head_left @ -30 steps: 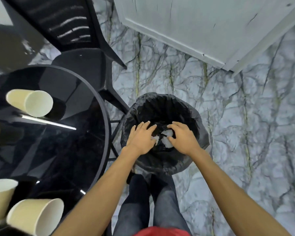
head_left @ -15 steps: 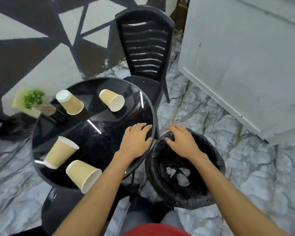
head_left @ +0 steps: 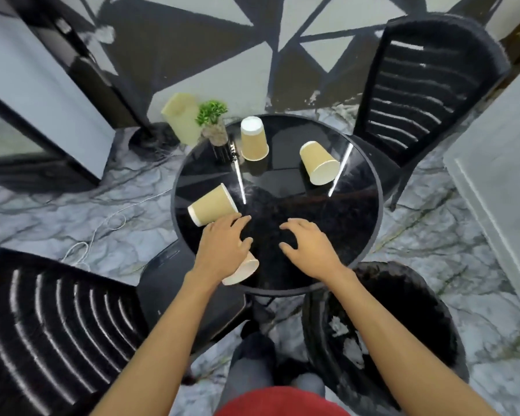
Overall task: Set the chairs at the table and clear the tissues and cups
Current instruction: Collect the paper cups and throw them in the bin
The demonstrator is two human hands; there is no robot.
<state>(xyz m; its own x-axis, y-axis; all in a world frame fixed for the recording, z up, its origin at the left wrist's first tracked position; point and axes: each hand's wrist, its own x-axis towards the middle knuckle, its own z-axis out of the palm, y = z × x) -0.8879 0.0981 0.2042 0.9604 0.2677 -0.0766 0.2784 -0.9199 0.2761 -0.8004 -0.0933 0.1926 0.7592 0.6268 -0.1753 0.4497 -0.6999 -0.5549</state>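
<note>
Several tan paper cups are on the round black glass table. One cup stands upside down at the back, one lies on its side at the right, and one lies at the left. My left hand rests over a tipped cup at the near edge, fingers spread, not closed around it. My right hand hovers open above bare glass. White tissues lie inside the black-bagged bin at lower right. Black chairs stand at upper right and lower left.
A small potted plant sits on the table's far left edge, with a tan box behind it. A white cord trails over the marble floor at left. A white panel stands to the right.
Both hands left the bin, where the tissues now lie, and moved over the table. My left hand has come down over the nearest cup. The view swung left and up to the table.
</note>
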